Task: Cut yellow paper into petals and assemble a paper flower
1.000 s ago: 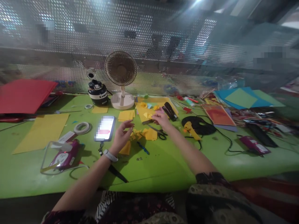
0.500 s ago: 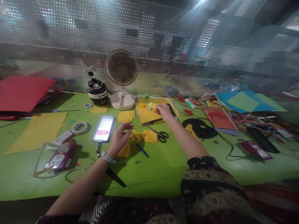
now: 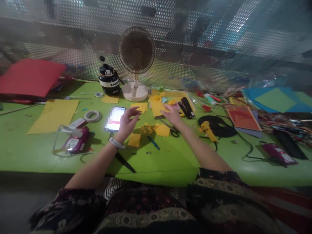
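Observation:
My left hand hovers beside the right edge of a lit phone, fingers apart and nothing visible in them. My right hand reaches low over the near part of a yellow paper sheet, its fingers stretched out with no held thing showing. Small folded yellow paper pieces lie beyond it. Between my hands are crumpled yellow paper pieces and a flat yellow square. Scissors rest just below my right hand, partly covered by it. A black stapler lies to its right.
A fan and a black bottle stand at the back. A tape roll and a purple device lie left. To the right are a yellow glue gun, a black disc-like thing and coloured paper.
My right hand has drawn back toward me from the small yellow pieces, its fingers now spread. My left hand stays near the phone. The view has shifted, so the table sits higher.

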`<state>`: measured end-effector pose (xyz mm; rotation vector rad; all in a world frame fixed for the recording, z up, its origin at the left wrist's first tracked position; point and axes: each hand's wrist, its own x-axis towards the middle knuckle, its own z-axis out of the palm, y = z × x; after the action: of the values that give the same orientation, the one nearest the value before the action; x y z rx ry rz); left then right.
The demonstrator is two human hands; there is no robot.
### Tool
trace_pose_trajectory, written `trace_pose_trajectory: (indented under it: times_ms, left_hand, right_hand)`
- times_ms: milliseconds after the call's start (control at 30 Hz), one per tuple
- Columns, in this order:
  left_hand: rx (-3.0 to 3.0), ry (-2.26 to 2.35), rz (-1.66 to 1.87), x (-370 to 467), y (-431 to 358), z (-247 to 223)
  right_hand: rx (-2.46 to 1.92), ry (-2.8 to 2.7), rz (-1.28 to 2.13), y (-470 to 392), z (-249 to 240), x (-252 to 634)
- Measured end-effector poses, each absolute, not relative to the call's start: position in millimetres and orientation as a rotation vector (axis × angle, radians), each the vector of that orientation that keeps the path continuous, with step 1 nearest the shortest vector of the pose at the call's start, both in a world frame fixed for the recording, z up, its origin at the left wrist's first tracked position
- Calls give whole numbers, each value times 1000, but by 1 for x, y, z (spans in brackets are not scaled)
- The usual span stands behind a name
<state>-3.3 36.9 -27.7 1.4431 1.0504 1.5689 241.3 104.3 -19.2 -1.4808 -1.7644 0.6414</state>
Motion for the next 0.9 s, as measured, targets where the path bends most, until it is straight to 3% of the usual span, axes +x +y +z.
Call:
trace_pose_trajectory:
  times_ms: [133,300,600,900]
  left_hand:
    - [1459,1024,1607,-4,37,-22]
    - [1513,1025,1656,-8,36,-10]
    - [1389,997,1792,-21,43,-2]
    - [1430,1001,1601,-6,34,-10]
  right_hand:
    - [-1207,-2347,371,44,-24,216]
    - [-1033,-2642,207,8,-23,185]
    - [-1289,-2663,165,103,-18,169]
    - [-1398,-2700,259,153,-36,132]
